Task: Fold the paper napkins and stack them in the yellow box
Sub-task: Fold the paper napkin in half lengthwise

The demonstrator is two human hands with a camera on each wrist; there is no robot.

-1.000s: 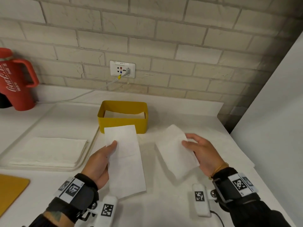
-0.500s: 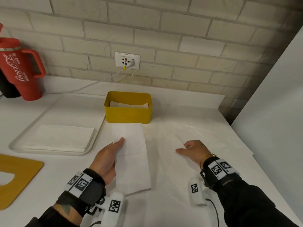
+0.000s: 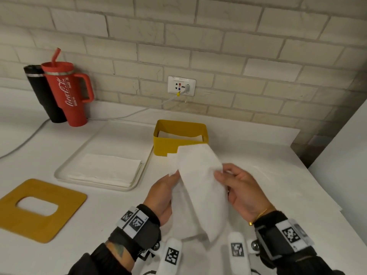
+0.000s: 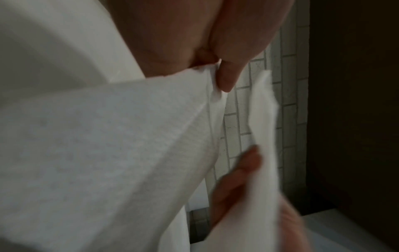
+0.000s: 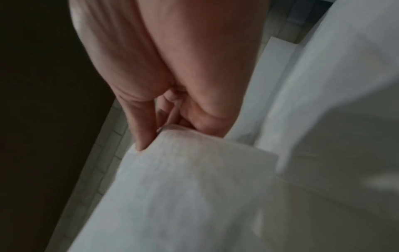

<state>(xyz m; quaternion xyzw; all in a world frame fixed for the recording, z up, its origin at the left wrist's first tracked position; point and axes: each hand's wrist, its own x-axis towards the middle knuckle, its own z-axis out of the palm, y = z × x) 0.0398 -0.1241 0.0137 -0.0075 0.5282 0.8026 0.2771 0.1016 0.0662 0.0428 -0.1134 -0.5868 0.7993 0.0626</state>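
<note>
white napkin (image 3: 200, 187) lifted over counter (image 3: 278, 175); left hand (image 3: 161, 195) pinches left edge, right hand (image 3: 241, 190) pinches right edge, near yellow box (image 3: 168, 143).

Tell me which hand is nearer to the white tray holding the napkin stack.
Left. The left hand grips the napkin just right of the white tray; the right hand pinches the napkin's far side, farther from the tray.

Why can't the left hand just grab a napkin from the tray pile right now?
It probably could reach, but the left hand is busy pinching the napkin it shares with the right hand. The napkin pile lies uncovered nearby.
</note>
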